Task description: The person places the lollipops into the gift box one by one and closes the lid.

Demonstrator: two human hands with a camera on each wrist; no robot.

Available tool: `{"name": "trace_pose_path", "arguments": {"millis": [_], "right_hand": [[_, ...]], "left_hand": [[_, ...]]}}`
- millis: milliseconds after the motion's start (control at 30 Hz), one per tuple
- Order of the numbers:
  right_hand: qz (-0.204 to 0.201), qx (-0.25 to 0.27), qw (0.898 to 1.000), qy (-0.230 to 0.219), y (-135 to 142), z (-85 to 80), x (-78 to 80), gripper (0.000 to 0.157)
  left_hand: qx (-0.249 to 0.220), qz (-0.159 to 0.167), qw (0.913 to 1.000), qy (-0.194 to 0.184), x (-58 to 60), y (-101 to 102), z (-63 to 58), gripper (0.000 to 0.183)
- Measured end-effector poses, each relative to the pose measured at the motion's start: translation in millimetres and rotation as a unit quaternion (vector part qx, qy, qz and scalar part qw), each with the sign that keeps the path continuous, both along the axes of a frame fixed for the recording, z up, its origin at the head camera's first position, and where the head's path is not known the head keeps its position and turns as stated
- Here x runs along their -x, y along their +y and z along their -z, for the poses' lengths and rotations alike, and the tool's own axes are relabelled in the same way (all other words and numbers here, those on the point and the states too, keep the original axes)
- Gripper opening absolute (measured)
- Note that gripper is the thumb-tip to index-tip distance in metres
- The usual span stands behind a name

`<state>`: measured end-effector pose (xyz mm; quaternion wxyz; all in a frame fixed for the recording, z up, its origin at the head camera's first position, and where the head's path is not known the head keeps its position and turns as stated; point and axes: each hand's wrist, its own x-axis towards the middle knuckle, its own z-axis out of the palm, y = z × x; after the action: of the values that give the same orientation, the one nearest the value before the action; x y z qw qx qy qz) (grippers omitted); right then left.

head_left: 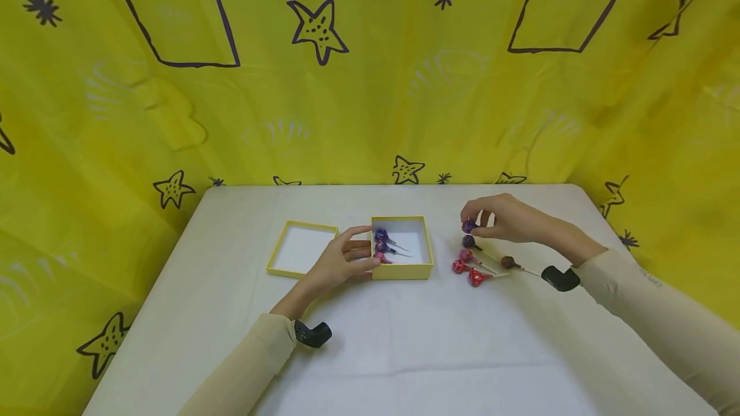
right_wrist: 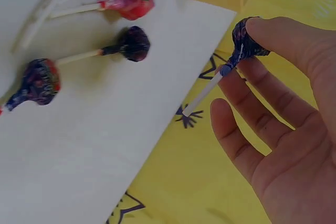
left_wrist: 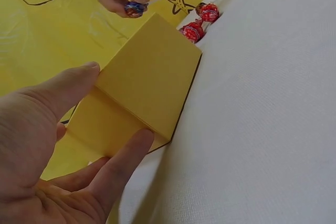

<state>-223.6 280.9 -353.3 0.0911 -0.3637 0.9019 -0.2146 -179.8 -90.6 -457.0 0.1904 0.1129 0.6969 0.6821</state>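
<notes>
My right hand (head_left: 509, 218) pinches a dark purple-wrapped lollipop (right_wrist: 242, 40) by its candy end, its white stick pointing away from the palm. It hovers over the right side of the table, just beyond a loose row of lollipops. My left hand (head_left: 340, 260) holds the left side of an open yellow box (head_left: 403, 272), thumb and fingers spread across its corner. Inside that box lie two purple lollipops (head_left: 381, 235) and a pink one (head_left: 379, 257). Right of the box are red and pink lollipops (head_left: 475, 278), a dark one (head_left: 467, 241) and a brownish one (head_left: 507, 262).
The yellow-edged box lid (head_left: 303, 248) lies with its white inside up, left of the box and beside my left forearm. A white cloth covers the table (head_left: 405, 339). Yellow curtains (head_left: 370, 114) with drawn stars hang behind it and at both sides.
</notes>
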Motion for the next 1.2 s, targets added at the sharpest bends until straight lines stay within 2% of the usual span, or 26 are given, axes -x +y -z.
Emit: {"name": "trace_pose_path", "arguments": {"millis": [267, 500, 900, 1200], "right_hand": [[-0.005, 0.013, 1.000, -0.008, -19, -14.9, 9.4, 0.018], [-0.023, 0.049, 0.999, -0.008, -38, -23.0, 14.2, 0.019], [-0.022, 0.076, 0.996, -0.029, -67, -25.6, 22.2, 0.018], [-0.048, 0.093, 0.993, -0.046, -86, -22.2, 26.0, 0.017]], "left_hand": [[-0.001, 0.006, 1.0000, 0.005, 1.6, -1, 2.3, 0.079], [-0.005, 0.007, 0.9999, 0.013, 1.6, -2, 5.9, 0.078], [-0.006, 0.000, 0.9999, 0.013, 0.7, -1, 6.1, 0.075], [0.010, -0.005, 0.9997, 0.023, -0.5, -1, 4.6, 0.075]]}}
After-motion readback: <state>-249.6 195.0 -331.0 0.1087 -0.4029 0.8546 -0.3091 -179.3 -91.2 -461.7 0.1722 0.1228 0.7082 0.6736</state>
